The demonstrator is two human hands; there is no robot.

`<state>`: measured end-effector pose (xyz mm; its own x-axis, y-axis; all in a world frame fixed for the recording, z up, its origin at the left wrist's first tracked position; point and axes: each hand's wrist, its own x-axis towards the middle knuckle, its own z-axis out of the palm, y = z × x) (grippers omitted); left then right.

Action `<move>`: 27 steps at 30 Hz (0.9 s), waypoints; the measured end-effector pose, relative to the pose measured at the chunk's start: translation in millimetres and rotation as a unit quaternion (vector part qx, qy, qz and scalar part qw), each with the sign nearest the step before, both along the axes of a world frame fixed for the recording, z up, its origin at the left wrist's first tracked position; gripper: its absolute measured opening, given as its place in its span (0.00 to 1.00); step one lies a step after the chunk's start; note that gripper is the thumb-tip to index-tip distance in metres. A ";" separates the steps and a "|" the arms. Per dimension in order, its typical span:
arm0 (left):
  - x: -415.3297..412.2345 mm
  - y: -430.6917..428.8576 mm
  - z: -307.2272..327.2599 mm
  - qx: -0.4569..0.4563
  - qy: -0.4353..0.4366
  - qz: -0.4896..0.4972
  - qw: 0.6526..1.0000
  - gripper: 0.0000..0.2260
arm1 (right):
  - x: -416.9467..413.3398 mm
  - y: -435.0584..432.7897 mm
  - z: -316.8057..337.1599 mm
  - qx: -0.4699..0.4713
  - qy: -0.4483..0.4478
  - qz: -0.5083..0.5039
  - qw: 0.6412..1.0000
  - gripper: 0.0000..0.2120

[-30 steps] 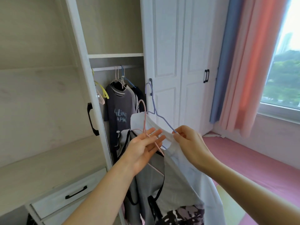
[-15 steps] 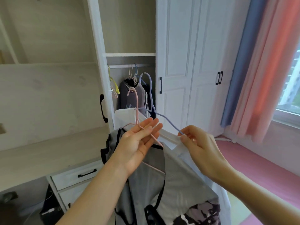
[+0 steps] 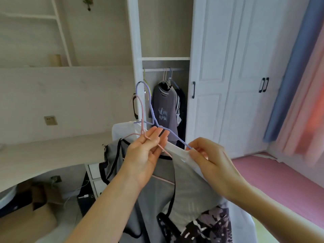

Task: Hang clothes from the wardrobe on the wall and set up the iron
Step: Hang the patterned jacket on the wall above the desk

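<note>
Hanging below both hands, the grey garment (image 3: 189, 193) and the white garment (image 3: 177, 153) were carried on two wire hangers. The neck of the pink hanger (image 3: 142, 118) was pinched between the fingers of the left hand (image 3: 147, 155), held palm up, and the blue hanger (image 3: 175, 137) was crossed just behind those fingers. The right hand (image 3: 212, 162), slightly apart from the left, was clamped on the white garment's shoulder, where the blue hanger's arm ended. The hangers' long axes were laid roughly from hand to hand, and both hooks were raised above the left hand, which was judged the nearer for hooking them. The wardrobe (image 3: 206, 50) was seen beyond the hands and the desk (image 3: 43, 151) to their left. No iron was seen.
</note>
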<state>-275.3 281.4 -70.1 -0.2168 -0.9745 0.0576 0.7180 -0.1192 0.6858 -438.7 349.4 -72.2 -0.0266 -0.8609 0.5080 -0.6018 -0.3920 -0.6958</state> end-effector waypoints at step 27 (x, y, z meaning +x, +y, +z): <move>250.9 -9.5 -9.4 0.103 0.033 0.179 0.978 0.16 | 259.0 -82.7 -63.0 0.035 0.022 0.210 0.977 0.06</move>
